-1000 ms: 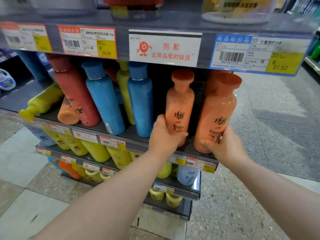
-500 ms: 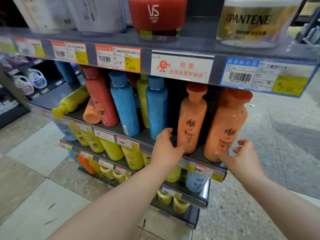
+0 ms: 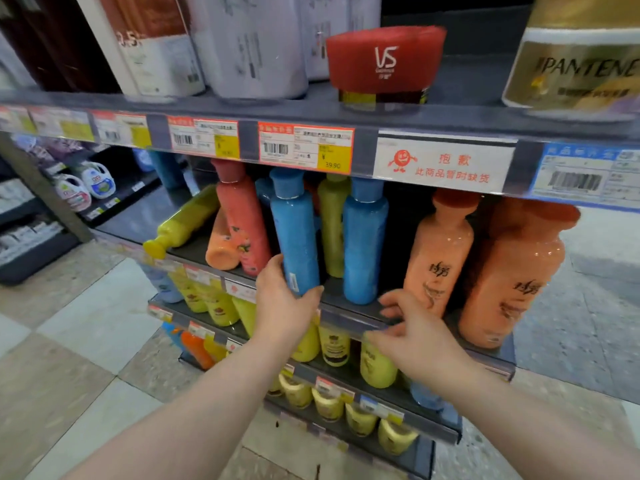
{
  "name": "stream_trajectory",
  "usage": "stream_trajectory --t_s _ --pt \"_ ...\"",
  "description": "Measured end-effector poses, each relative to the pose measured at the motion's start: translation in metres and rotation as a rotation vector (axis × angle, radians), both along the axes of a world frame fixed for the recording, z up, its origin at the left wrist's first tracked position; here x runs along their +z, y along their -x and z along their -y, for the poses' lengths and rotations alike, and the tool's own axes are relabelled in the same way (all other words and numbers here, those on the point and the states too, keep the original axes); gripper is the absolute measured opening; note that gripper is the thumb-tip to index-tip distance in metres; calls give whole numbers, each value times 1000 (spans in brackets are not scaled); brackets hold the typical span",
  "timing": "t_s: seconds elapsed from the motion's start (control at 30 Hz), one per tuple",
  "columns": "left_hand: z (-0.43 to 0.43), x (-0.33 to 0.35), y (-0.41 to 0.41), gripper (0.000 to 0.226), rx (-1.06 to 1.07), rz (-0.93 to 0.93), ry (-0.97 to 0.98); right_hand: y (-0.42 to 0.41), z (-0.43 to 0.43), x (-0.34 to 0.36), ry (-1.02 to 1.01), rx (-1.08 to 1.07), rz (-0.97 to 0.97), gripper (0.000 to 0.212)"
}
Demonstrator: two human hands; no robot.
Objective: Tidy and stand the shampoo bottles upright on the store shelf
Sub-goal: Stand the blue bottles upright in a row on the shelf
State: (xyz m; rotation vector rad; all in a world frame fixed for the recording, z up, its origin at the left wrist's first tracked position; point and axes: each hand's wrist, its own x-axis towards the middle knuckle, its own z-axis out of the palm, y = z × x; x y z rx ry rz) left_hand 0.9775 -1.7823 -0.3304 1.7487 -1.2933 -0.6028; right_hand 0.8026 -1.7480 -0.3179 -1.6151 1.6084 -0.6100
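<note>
Both grips move left, off the orange bottles [image 3: 440,258]; the left grip [image 3: 284,306] hugs the tilted blue bottle [image 3: 294,230], the right grip [image 3: 415,334] is open and empty. Hold low and tip it straight slowly

Soft, even indoor light. Motion blur smears everything, worst on the jars [image 3: 384,60] above the white sign [image 3: 445,162] and the tags [image 3: 121,131] left of it. Deep shadow sits below the sign, behind the bottles [image 3: 363,244]. The wide lens bends the shelf edge [image 3: 363,152].

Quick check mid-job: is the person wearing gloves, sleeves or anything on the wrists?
No. Both forearms are bare to the frame edge: no sleeves show. The left hand and right hand are ungloved, with no watch, band or ring visible.
</note>
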Motion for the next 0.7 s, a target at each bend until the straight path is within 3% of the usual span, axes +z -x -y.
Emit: stream_trajectory --t_s 0.17,0.3,0.5,0.6,0.7 --pt "31 -19 -30 97 -123 -103 -21 -50 59 -17 101 -416 37 83" --pt "48 -21 -39 81 -212 -134 -9 -73 84 -24 179 -661 18 102" --pt "64 -33 -45 84 -267 -128 65 -79 89 -28 270 -776 162 82" --pt "70 -37 -44 90 -270 -136 41 -67 82 -28 248 -684 199 70" --pt "76 -40 -44 88 -262 -146 27 -60 78 -31 207 -545 366 62"
